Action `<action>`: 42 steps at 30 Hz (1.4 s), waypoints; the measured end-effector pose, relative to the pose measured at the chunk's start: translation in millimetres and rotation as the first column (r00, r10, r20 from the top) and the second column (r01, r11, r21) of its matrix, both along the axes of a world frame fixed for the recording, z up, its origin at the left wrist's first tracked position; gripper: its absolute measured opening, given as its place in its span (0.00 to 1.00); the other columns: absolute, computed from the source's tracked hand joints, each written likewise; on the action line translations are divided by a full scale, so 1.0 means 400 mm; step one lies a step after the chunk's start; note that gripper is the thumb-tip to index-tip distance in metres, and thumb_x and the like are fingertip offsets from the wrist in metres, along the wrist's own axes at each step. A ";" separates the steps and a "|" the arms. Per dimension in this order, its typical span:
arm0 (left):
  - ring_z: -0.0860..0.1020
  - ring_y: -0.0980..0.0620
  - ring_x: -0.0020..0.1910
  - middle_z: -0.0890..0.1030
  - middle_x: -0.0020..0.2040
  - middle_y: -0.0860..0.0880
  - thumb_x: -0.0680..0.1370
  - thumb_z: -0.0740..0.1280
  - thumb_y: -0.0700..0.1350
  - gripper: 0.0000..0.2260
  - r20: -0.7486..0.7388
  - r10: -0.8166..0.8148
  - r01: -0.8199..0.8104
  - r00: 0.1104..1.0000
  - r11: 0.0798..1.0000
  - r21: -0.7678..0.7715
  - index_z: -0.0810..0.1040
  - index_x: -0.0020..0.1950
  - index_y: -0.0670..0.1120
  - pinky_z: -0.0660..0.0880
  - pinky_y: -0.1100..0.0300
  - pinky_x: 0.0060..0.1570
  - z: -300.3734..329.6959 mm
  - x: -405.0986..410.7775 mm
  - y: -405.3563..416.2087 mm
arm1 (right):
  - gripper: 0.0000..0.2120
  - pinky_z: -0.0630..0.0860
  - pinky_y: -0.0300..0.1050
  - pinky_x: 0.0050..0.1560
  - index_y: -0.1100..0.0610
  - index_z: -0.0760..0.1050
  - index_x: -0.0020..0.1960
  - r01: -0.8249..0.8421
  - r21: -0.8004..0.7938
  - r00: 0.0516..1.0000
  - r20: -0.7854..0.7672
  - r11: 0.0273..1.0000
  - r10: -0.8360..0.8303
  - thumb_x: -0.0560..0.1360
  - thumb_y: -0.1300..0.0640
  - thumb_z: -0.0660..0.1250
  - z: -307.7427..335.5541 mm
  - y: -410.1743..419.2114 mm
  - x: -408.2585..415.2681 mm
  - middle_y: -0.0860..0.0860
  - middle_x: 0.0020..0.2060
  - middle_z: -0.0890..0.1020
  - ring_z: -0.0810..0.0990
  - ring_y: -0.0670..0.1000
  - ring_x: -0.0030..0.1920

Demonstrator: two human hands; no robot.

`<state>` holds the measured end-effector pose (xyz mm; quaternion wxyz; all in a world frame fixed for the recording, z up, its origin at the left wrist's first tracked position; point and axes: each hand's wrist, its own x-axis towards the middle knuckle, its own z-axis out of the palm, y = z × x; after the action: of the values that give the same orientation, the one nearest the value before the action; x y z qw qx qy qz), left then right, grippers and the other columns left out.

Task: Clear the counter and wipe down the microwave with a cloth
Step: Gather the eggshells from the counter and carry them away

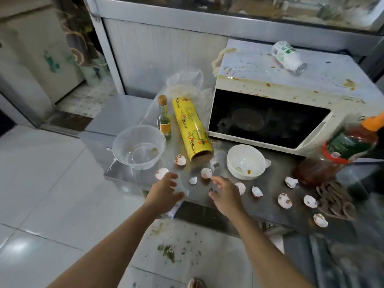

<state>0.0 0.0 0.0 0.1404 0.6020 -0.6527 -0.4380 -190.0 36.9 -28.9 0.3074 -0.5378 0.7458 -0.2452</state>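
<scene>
A stained white microwave [268,104] stands on the steel counter [268,206], door shut, with a tipped plastic bottle [287,57] on its top. Several eggshell halves lie scattered over the counter, one [161,173] just beyond my left hand [166,193] and another [206,173] beyond my right hand [225,194]. Both hands hover over the counter's front edge with fingers loosely spread and hold nothing. No cloth is in view.
A clear plastic bowl [138,146], a small sauce bottle [164,117] and a yellow cling-film roll [192,129] sit at the left. A white bowl [246,162] lies before the microwave. A chili sauce bottle [349,146] and brown coiled scraps [334,199] are at the right. Debris litters the floor.
</scene>
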 end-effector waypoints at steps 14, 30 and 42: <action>0.77 0.46 0.56 0.77 0.60 0.47 0.72 0.71 0.44 0.22 0.212 -0.248 0.271 0.945 0.958 -0.091 0.70 0.65 0.48 0.76 0.50 0.56 -0.127 -0.097 -0.136 | 0.07 0.73 0.42 0.46 0.58 0.80 0.47 0.085 -0.030 0.963 -0.252 0.996 -0.090 0.72 0.67 0.67 -0.111 -0.049 0.017 0.53 0.47 0.77 0.77 0.52 0.46; 0.76 0.49 0.44 0.76 0.52 0.51 0.74 0.68 0.46 0.07 0.325 -0.341 0.421 0.882 0.880 -0.219 0.79 0.50 0.53 0.74 0.56 0.37 -0.180 -0.120 -0.197 | 0.07 0.71 0.38 0.45 0.58 0.80 0.49 0.264 -0.168 0.950 -0.125 0.950 -0.286 0.73 0.65 0.68 -0.059 -0.145 0.036 0.53 0.46 0.82 0.78 0.50 0.45; 0.78 0.50 0.44 0.80 0.50 0.50 0.69 0.73 0.44 0.14 0.057 -0.156 0.166 0.986 0.931 -0.326 0.77 0.54 0.50 0.78 0.52 0.41 -0.145 -0.143 -0.197 | 0.20 0.70 0.41 0.51 0.60 0.75 0.59 0.314 -0.185 0.939 -0.083 0.931 -0.333 0.71 0.74 0.59 -0.049 -0.118 -0.004 0.56 0.53 0.79 0.77 0.54 0.54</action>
<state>-57.3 -78.7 -58.0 0.1928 0.5211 -0.7658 -0.3237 -191.7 -10.4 -48.6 0.1733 -0.4444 0.8168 -0.3244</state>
